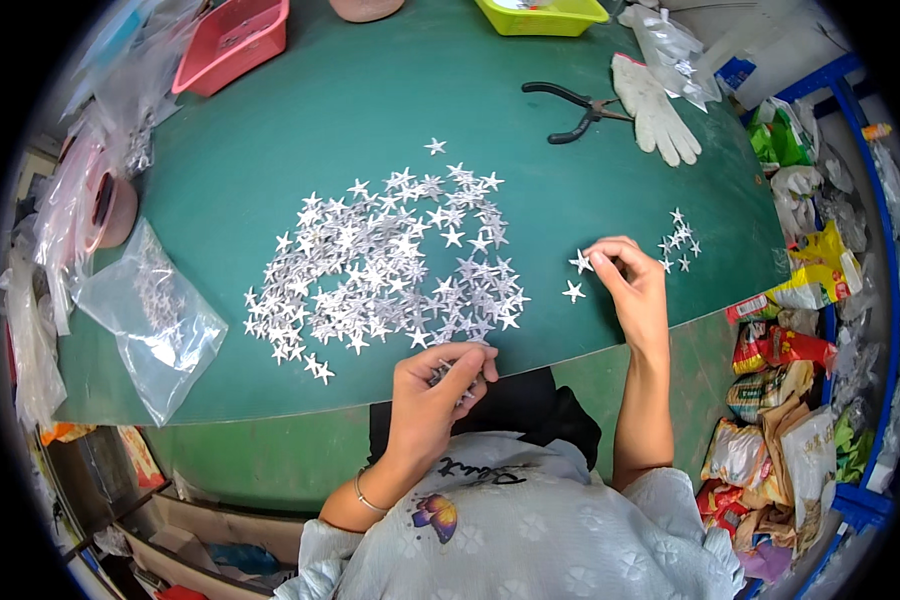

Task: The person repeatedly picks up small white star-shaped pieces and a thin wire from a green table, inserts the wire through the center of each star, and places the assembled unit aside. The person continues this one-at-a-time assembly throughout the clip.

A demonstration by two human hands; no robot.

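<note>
A broad pile of small silver star-shaped pieces (370, 255) lies spread over the middle of the green table. At its near edge my left hand (440, 385) is closed around several of the stars, partly hidden by the curled fingers. Right of the pile, my right hand (625, 275) pinches a single silver star (581, 261) between thumb and fingertips. Just below that, another star (573, 291) rests flat on the table. A small separate group of stars (681, 238) lies beyond my right hand, to its right.
Pliers with black handles (570, 112) and a white glove (656, 112) lie at the far right. A clear bag of stars (155, 310) is on the left. Red (232, 45) and yellow-green (542, 18) trays stand at the back. Packed shelves (850, 300) flank the table's right side.
</note>
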